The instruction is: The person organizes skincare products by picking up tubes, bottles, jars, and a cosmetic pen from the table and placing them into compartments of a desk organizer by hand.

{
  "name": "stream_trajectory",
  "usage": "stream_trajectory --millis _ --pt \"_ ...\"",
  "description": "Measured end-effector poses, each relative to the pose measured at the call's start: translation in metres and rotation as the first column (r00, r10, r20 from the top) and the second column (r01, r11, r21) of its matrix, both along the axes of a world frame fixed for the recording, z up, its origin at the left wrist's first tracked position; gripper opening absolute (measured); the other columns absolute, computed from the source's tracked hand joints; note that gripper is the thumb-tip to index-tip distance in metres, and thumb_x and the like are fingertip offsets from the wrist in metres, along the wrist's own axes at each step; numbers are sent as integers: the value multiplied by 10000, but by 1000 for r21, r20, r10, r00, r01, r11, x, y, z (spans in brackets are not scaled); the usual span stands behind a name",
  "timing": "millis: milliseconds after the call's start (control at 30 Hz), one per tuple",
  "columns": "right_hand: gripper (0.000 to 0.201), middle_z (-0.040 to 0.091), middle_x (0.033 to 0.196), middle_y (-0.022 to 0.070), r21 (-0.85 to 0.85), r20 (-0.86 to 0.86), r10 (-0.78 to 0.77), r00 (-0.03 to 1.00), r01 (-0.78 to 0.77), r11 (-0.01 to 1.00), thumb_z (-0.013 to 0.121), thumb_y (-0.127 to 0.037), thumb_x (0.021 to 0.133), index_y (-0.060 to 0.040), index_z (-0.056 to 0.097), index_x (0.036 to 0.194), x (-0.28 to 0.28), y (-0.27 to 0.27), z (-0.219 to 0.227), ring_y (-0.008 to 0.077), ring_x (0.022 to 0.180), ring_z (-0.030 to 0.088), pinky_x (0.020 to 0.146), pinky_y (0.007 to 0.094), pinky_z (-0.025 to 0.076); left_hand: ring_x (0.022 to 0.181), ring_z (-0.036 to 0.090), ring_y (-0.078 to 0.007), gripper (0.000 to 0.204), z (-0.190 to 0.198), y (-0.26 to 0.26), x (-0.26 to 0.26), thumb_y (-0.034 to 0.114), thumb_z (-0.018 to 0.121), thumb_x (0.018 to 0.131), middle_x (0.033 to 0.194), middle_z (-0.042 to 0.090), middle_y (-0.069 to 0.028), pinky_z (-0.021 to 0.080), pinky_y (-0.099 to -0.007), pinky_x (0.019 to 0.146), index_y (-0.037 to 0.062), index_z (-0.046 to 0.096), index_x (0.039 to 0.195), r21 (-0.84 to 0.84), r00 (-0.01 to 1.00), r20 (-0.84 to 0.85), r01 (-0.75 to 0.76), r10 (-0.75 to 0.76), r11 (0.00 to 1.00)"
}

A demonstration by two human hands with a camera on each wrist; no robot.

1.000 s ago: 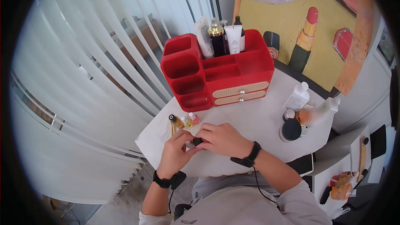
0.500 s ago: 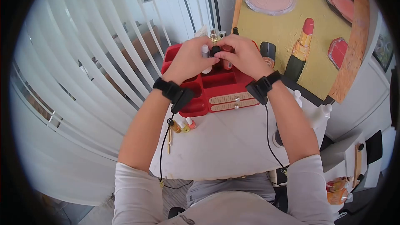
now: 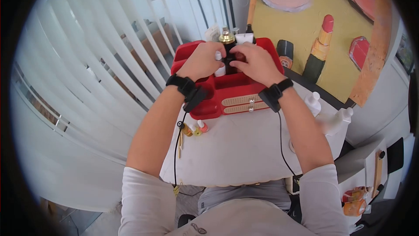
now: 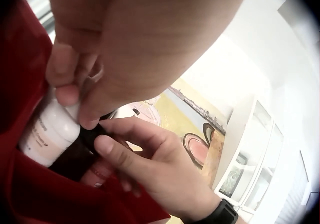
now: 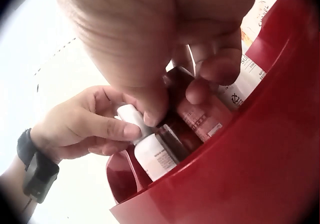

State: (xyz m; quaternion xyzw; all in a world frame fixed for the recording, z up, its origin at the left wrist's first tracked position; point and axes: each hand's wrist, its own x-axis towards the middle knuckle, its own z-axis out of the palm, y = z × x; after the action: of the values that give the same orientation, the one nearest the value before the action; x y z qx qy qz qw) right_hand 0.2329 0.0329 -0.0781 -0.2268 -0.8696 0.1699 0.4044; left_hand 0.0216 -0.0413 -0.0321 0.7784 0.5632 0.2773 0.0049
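Both hands are over the back compartment of a red organizer [image 3: 244, 88] on the white table [image 3: 244, 144]. My left hand [image 3: 201, 61] pinches the cap of a small white bottle [image 3: 220, 68], which stands inside the organizer [image 4: 30, 194]; the white bottle [image 4: 49, 135] [image 5: 152, 156] is upright. My right hand [image 3: 256, 63] grips a small dark reddish bottle [image 5: 196, 115] right beside it, thumb and fingers round its top. The two hands touch at the fingertips. The reddish bottle's lower part is hidden behind the organizer wall [image 5: 240, 174].
A gold-capped dark bottle [image 3: 227, 38] and white tubes stand behind the hands. Small nail polish bottles [image 3: 194, 127] lie at the table's left edge. White bottles [image 3: 313, 102] stand at the right. A makeup painting [image 3: 323, 39] leans behind; vertical blinds [image 3: 87, 61] hang left.
One second ago both hands were at the table's front edge holding small bottles. They have since reached out to the organizer and lowered the bottles into its back compartment.
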Motion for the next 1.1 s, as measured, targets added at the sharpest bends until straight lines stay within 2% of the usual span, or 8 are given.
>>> stream_trajectory --millis 167,233,333,500,567,700,967,1100 --pt "353 683 1181 73 199 -310 -69 948 136 971 767 -180 917 -97 684 1249 -7 -67 -5 334 920 727 741 438 605 979 703 -388 321 -7 -18 5 -15 780 789 1046 725 -181 559 -435 859 2 718 1103 85 999 -50 -13 17 996" --pt "344 671 1173 73 181 -217 26 976 14 983 773 -191 914 -91 678 1230 -14 -91 -34 327 898 728 731 445 603 952 701 -362 335 -7 -45 9 -8 773 823 1123 707 -148 564 -422 819 15 697 1148 387 996 -91 27 9 922" --pt "393 655 1198 81 97 -3 158 987 -157 983 798 -216 903 -98 667 1254 -32 -127 -77 323 885 737 752 445 605 904 682 -320 321 -10 -111 5 80 800 881 1133 676 -113 561 -370 747 47 678 1176 233 993 -7 -110 115 966" --pt "494 617 1230 83 -84 232 239 943 -225 971 827 -298 872 -145 647 1306 -75 -139 -123 322 896 740 778 461 601 873 679 -231 387 -82 -185 -46 75 856 842 1162 648 -106 548 -326 709 50 668 1180 -58 963 -189 -204 190 977" --pt "412 634 1144 80 -156 254 302 919 -269 950 828 -299 863 -128 679 1207 -92 -139 -134 324 895 732 764 465 596 887 693 -278 342 -101 -197 -53 62 847 834 1138 643 -112 562 -361 733 47 668 1126 -395 968 113 -163 224 904" --pt "319 648 1033 95 -149 190 300 935 -275 950 836 -287 856 -91 709 1074 -101 -137 -156 342 884 719 764 472 580 820 672 -240 357 -141 -197 -51 -16 830 821 1085 645 -104 547 -334 702 36 661 1131 -338 941 254 -128 222 932" --pt "209 640 878 113 -362 21 366 931 -334 870 835 -200 858 -56 768 994 -5 -139 -110 321 864 657 771 424 527 931 707 -159 331 -90 -187 6 -71 816 851 1092 686 -82 597 -295 755 15 652 1126 -439 919 326 -62 223 896" --pt "202 678 914 74 -219 -198 166 966 -209 953 845 -94 853 -61 773 1039 30 -118 -31 195 815 674 715 339 536 837 701 -140 375 -48 -156 19 -67 834 864 1148 696 -57 593 -259 711 42 637 1164 54 867 497 -17 -12 998"
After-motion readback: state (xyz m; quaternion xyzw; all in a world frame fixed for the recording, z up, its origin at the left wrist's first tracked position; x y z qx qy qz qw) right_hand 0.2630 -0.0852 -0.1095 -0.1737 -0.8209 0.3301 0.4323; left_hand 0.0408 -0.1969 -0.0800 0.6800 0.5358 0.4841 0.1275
